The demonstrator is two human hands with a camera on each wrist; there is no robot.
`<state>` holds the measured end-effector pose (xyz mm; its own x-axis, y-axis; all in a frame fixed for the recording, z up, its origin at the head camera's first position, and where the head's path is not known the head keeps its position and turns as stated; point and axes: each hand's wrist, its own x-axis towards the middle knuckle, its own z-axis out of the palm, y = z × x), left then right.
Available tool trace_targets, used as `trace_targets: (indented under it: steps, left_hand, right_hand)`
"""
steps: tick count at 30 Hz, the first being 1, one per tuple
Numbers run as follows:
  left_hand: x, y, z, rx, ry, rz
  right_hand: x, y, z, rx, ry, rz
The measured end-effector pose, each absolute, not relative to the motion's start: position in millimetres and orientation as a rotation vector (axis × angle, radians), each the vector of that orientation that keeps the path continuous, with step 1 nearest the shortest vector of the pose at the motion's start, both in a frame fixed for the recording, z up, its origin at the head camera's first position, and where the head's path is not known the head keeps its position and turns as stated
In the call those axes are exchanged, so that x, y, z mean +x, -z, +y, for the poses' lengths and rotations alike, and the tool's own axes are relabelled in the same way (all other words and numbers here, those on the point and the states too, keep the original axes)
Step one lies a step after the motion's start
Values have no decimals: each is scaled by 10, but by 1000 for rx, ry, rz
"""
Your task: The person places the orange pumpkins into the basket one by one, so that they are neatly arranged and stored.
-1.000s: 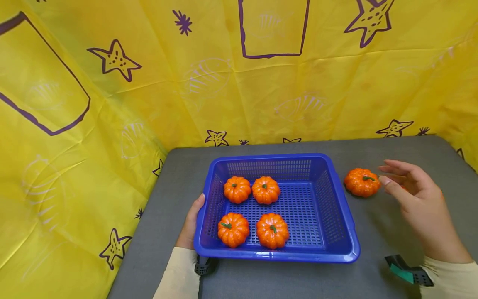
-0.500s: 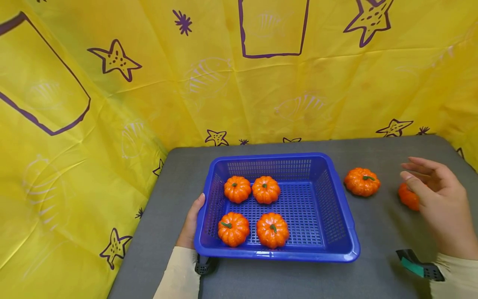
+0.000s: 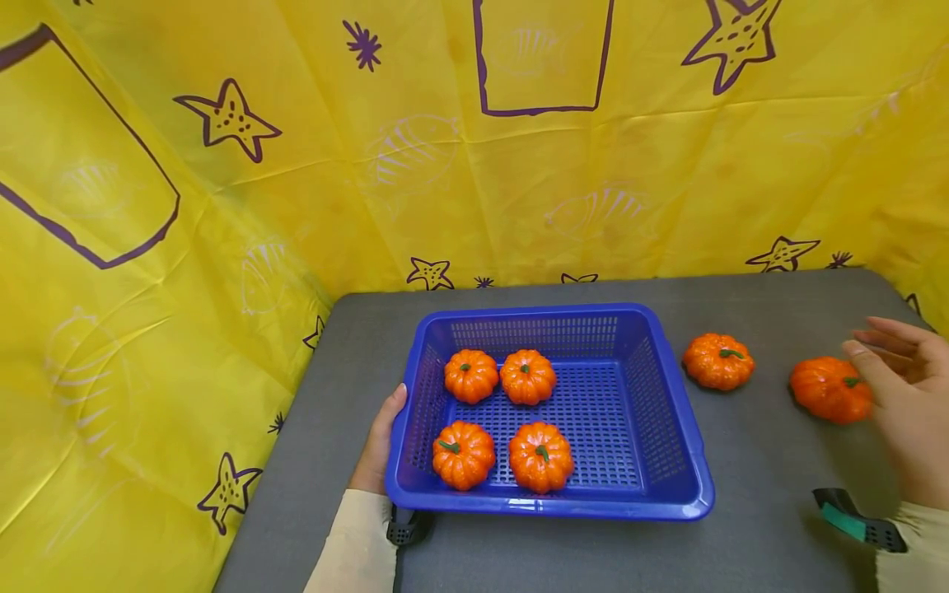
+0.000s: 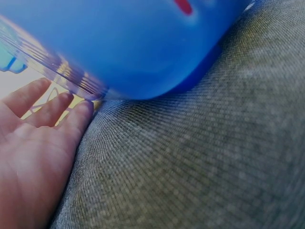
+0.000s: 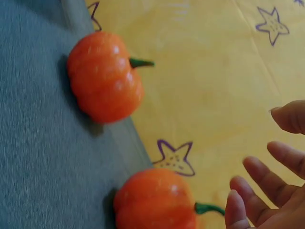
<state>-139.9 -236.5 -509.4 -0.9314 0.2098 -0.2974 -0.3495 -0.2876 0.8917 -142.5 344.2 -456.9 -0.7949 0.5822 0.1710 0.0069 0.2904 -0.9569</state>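
My left hand [image 3: 378, 445] rests against the left side of the blue plastic basket [image 3: 549, 506]. In the left wrist view, its fairly straight fingers [image 4: 61, 107] touch the basket's slotted outer wall. Several small orange pumpkins [image 3: 541, 457] with green stems sit in the left and middle of the basket. Two more pumpkins lie on the table to its right, a nearer-to-basket one [image 3: 718, 361] and an outer one [image 3: 829, 389]. Just right of the outer pumpkin hovers my right hand [image 3: 915, 403], fingers spread and loosely bent, holding nothing. The right wrist view shows a gap between fingers and stem.
A grey table [image 3: 756, 486] carries everything. Yellow cloth [image 3: 474, 181] printed with starfish and fish hangs behind it and along the left side. Dark straps are worn on both wrists.
My right hand has moved rightward from beside the inner pumpkin to past the outer one, uncovering that outer pumpkin. The left hand, basket and pumpkins stay put.
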Motion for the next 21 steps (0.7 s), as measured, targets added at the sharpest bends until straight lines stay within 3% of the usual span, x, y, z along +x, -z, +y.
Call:
trace_targets:
  steps: [13, 21]
  left_hand:
    - [-1410, 5100, -2353, -133, -2275, 1625]
    - [-1405, 5098, -2360, -123, -2266, 1632]
  right_hand:
    - [-1432, 4777, 3653, -797, -1538, -2069]
    - [-1406, 4991, 3807, -705, -1570, -2149]
